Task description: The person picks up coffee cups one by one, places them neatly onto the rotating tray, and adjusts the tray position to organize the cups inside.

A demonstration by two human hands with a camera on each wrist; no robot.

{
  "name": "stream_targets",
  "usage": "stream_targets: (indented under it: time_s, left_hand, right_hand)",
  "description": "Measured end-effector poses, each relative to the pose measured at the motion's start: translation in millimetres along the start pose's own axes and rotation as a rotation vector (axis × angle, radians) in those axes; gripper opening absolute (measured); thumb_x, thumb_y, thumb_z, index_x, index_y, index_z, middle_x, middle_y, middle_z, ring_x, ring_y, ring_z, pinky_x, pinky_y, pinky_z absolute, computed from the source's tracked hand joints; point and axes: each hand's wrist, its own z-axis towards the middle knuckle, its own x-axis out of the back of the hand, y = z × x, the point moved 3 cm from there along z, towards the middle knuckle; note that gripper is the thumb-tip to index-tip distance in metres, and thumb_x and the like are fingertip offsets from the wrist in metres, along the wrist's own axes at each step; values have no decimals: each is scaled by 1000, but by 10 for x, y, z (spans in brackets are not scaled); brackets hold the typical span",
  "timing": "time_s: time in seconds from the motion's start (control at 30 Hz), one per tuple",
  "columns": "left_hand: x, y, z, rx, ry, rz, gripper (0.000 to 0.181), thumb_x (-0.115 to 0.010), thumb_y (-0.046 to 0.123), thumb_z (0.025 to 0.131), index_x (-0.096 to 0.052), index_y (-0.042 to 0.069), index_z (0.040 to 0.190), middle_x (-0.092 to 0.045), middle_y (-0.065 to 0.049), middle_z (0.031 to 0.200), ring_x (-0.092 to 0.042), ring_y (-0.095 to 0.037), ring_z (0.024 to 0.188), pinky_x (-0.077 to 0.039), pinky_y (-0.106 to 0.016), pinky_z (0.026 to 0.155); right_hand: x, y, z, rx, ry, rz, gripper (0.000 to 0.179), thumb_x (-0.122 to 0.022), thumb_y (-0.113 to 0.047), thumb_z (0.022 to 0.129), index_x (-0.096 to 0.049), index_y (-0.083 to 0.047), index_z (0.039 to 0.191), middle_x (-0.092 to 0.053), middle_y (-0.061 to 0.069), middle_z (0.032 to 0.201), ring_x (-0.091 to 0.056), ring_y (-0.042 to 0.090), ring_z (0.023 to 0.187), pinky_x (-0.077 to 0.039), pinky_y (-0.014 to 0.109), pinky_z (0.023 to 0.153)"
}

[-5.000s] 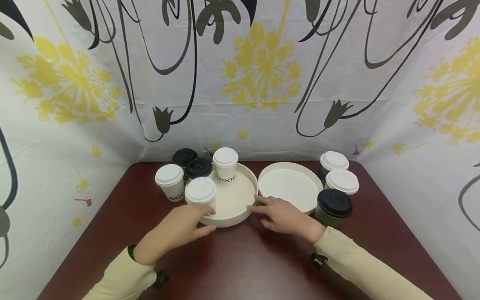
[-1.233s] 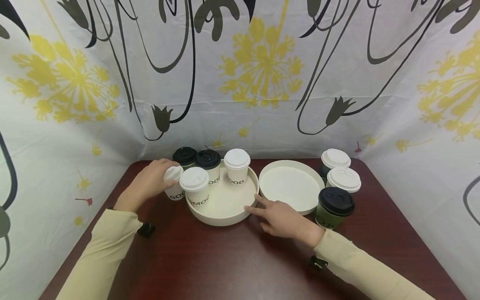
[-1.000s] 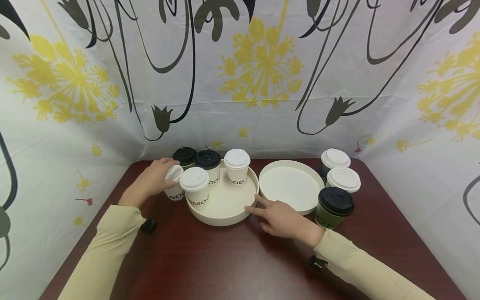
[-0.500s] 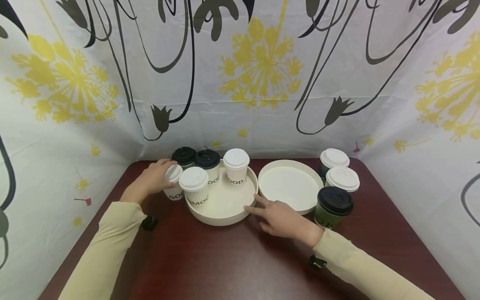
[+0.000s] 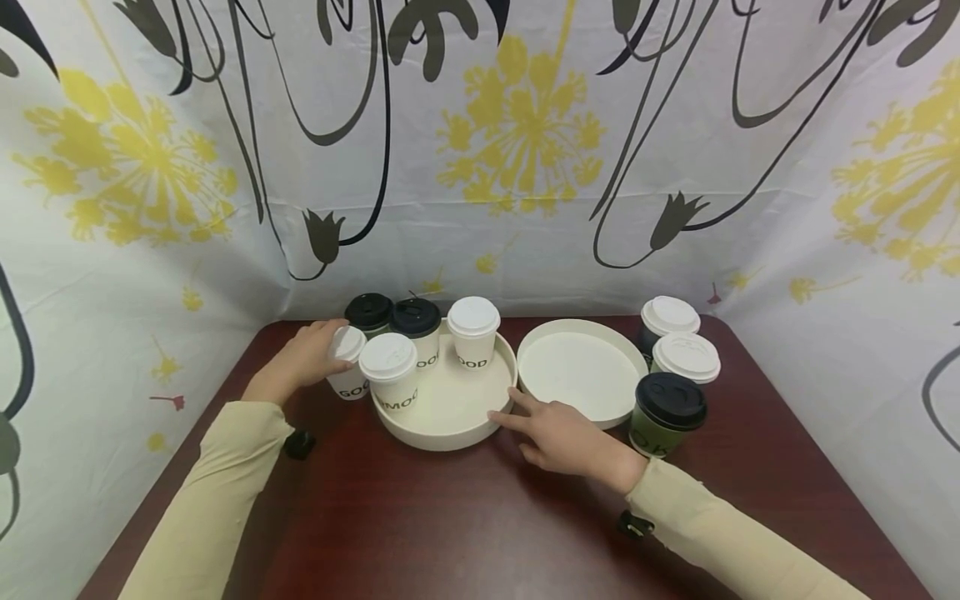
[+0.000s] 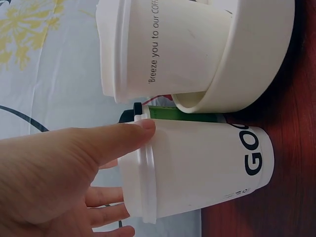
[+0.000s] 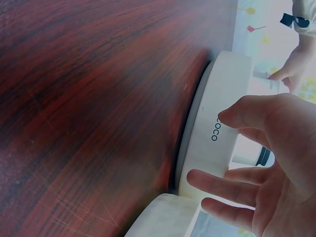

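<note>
In the head view my left hand [image 5: 303, 358] holds a white-lidded paper cup [image 5: 349, 379] on the table left of the left tray. The left wrist view shows my thumb [image 6: 133, 136] on its lid rim, other fingers at the far side. My right hand [image 5: 562, 433] touches the rim of the left round cream tray [image 5: 442, 442] with extended fingers. On that tray stand a front white-lidded cup [image 5: 393, 383], a black-lidded cup [image 5: 423, 333] and another white-lidded cup [image 5: 474, 333]. Their bases are partly hidden.
An empty round tray [image 5: 581, 367] adjoins the left one. At right stand a green black-lidded cup [image 5: 663, 429], a white-lidded cup [image 5: 684, 358] and a dark white-lidded cup [image 5: 670, 317]. Another black-lidded cup [image 5: 367, 312] stands at back left, near the patterned cloth [image 5: 525, 267].
Over five seconds my left hand went from the tray's front cup to the cup left of it. The tray's cups shifted clockwise. During the last second both hands stay nearly still.
</note>
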Motion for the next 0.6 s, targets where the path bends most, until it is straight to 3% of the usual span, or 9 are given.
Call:
stream_targets:
  time_s: [0.37, 0.6]
  left_hand:
    - [6, 12, -21, -4, 23, -12, 75, -73, 26, 88, -37, -1, 148, -43, -35, 144, -43, -50, 129, -41, -64, 103]
    - [21, -17, -38, 35, 47, 27, 78, -75, 31, 85, -38, 1, 147, -46, -33, 142, -47, -47, 125, -45, -62, 99]
  right_hand:
    - [-1, -14, -6, -10, -7, 4, 60, -71, -22, 84, -55, -29, 141, -52, 25, 144, -39, 10, 47, -45, 30, 53]
    - [17, -23, 0, -13, -1, 0, 59, -71, -22, 84, -56, -29, 140, -53, 24, 144, -35, 10, 45, -41, 28, 50]
